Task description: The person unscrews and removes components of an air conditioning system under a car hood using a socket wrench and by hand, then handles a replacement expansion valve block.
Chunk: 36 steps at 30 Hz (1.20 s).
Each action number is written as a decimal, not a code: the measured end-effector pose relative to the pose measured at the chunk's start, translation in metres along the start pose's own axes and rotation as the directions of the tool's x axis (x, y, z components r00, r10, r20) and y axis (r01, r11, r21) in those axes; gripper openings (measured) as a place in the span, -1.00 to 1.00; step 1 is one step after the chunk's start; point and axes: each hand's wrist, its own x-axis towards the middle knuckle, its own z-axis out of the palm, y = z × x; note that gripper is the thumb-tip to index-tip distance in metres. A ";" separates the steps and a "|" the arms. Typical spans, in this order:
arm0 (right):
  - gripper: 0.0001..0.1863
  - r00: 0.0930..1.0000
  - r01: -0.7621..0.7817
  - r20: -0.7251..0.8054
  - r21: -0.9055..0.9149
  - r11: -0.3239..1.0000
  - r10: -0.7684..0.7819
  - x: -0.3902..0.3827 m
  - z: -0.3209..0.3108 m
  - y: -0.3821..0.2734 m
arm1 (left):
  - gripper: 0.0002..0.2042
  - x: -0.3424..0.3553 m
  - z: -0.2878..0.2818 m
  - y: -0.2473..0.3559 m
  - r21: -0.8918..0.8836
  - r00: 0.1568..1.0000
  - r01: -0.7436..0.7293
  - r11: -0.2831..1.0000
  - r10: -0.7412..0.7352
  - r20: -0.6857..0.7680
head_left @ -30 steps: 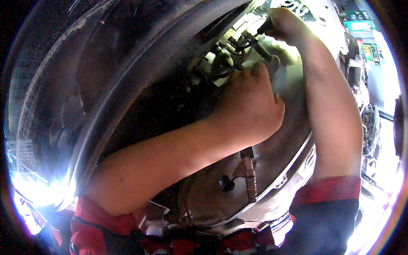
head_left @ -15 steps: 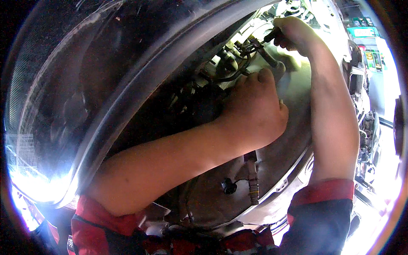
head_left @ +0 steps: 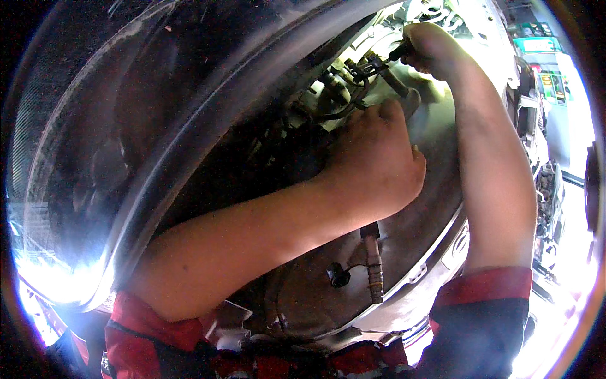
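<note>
My left hand (head_left: pixel 375 155) is closed in a fist in the middle of the picture, with its back toward me. Whatever its fingers wrap round is hidden. Just beyond its knuckles a grey curved hose (head_left: pixel 398 85) runs up to a metal fitting (head_left: pixel 372 65). My right hand (head_left: pixel 435 50), farther up and to the right, is closed on a black-handled tool (head_left: pixel 400 50). The tool's tip points left toward the fitting, and I cannot tell whether they touch. Below my left forearm a ribbed tube (head_left: pixel 374 268) hangs next to a small black cap (head_left: pixel 338 275).
A large dark curved panel with a rubber-like rim (head_left: pixel 208 120) fills the left side. Brown-grey sheet metal (head_left: pixel 410 246) lies behind my hands. Brightly lit pipes and brackets (head_left: pixel 435 12) crowd the top. At the right edge are metal parts and a green box (head_left: pixel 540 45).
My right hand and the black-handled tool have shifted slightly left. My left hand stays closed in nearly the same place. The whole view has shifted a little.
</note>
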 end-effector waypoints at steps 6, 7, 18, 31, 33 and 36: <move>-0.66 0.999 0.038 -0.013 -0.015 0.999 -0.038 -0.005 0.002 -0.002 | -0.64 -0.002 -0.002 0.001 0.017 1.000 -0.003 1.000 0.004 -0.016; -0.65 1.000 0.030 0.008 -0.047 0.998 -0.030 -0.006 0.001 -0.002 | -0.64 -0.001 -0.001 0.000 0.016 1.000 -0.003 1.000 0.003 -0.015; -0.66 0.997 0.079 0.044 -0.353 0.932 -0.067 -0.006 -0.009 -0.001 | -0.63 -0.002 0.005 -0.003 0.040 0.994 -0.071 0.997 0.074 -0.076; -0.72 0.802 0.550 0.377 -0.769 0.325 -0.464 0.003 -0.020 0.005 | -0.62 -0.002 0.005 -0.003 0.013 0.995 -0.057 0.998 0.058 -0.080; -0.74 0.766 0.552 0.405 -0.812 0.189 -0.499 0.009 -0.014 0.009 | -0.61 -0.002 0.007 -0.004 0.016 0.993 -0.068 0.998 0.069 -0.092; -0.81 0.803 0.452 0.327 -0.879 0.151 -0.498 0.008 0.001 0.005 | -0.61 -0.001 0.006 -0.002 -0.027 0.997 -0.050 0.998 0.048 -0.067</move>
